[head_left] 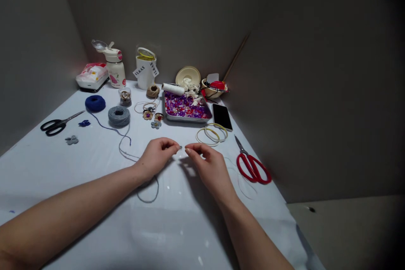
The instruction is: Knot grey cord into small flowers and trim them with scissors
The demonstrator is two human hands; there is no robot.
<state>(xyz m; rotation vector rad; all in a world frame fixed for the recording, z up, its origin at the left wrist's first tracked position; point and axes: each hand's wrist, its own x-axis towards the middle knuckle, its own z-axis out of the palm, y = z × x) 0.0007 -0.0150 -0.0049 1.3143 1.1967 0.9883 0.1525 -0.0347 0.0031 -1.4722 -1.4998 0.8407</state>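
Observation:
My left hand [160,154] is closed in a pinch above the middle of the table. A small grey yarn piece [180,147] pokes out past its fingertips. Just to the right, my right hand [209,163] also pinches, its fingertips a short gap away; what it holds is too small to make out. Grey yarn [125,154] runs from the grey yarn ball [119,116] toward my left wrist, and a loop of it [148,201] lies below that forearm. Beside my right hand, a thin pale thread [242,183] trails over the table.
Red-handled scissors [253,168] lie at right, black-handled scissors [58,125] at left. Behind my hands are hoops [216,133], a phone [222,117] and a metal tray [188,119] of beads. Blue yarn [95,103], yarn flowers [72,140] and a bottle [115,71] stand left.

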